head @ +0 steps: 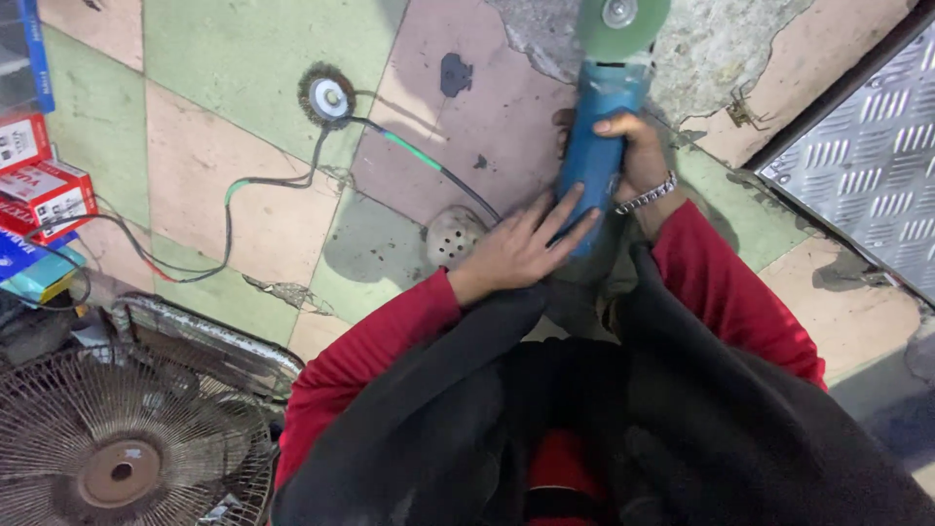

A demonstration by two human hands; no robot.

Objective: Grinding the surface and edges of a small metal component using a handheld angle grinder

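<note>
A blue angle grinder [594, 146] with a green disc [620, 24] at its far end points away from me over the tiled floor. My right hand [635, 156], with a metal bracelet on the wrist, is wrapped around the grinder's body. My left hand [521, 245] rests flat against the rear of the body, fingers spread. The grinder's black cable [419, 156], with a green patch, runs left across the floor. Both my sleeves are red under a dark apron.
A round wire cup brush [328, 96] lies on the floor up left. A perforated grey cap [455, 236] sits beside my left hand. A fan grille [117, 443] is at bottom left, red boxes [44, 190] at the left edge, a checker-plate sheet [872, 166] at right.
</note>
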